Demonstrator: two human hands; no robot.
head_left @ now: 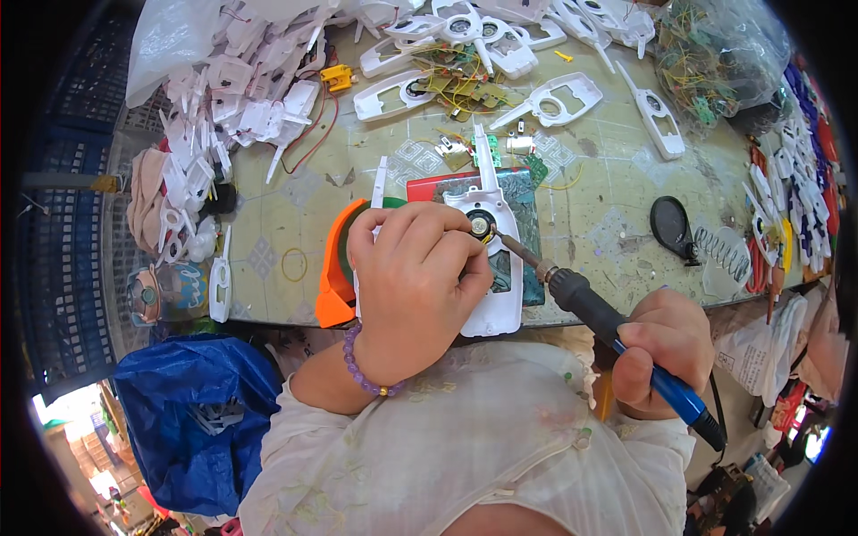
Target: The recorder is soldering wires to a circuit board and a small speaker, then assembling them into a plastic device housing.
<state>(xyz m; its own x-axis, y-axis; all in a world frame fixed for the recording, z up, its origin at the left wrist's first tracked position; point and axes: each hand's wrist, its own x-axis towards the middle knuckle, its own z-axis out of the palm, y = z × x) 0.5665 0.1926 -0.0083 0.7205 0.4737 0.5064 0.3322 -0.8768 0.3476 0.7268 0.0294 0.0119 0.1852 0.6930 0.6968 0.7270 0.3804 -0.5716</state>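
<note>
My right hand (666,353) grips a blue and black soldering iron (585,308). The iron slants up and left, its thin metal tip at the edge of a small round black speaker (480,223). That speaker sits in the ring of a white plastic housing (496,313), which lies with its narrow stem pointing away from me. My left hand (416,281) rests over the housing's left side, its fingers drawn together beside the speaker; whatever they pinch is hidden. Under the housing is a flat teal and red block (527,241). An orange holder with a dark green ring (335,277) stands partly behind my left hand.
White housings (259,107) are heaped at the far left, with more at the back (567,98). Green circuit boards with wires (465,89) lie among them. A clear bag of boards (724,62) stands back right. A black round part (670,223) lies right; a blue bag (192,420) hangs lower left.
</note>
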